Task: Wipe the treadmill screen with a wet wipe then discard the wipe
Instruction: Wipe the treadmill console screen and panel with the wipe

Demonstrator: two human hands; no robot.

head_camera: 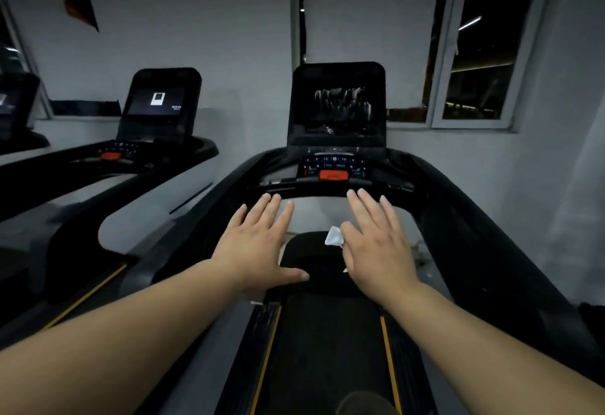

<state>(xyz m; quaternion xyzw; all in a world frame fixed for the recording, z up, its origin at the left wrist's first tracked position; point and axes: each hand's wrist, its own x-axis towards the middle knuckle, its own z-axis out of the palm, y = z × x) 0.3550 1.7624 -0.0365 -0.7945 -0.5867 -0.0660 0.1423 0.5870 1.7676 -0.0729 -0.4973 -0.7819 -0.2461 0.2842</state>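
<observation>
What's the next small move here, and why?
Probably carry the wet wipe off the treadmill toward a bin; none is in view. The screen already shows smeary wipe streaks, and the wipe sits tucked at the thumb side of the right hand. The left hand is flat and holds nothing.

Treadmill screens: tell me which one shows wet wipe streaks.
The screen straight ahead, above the red button, is dark with pale streaks. The left treadmill's screen shows a clean white graphic instead.
</observation>
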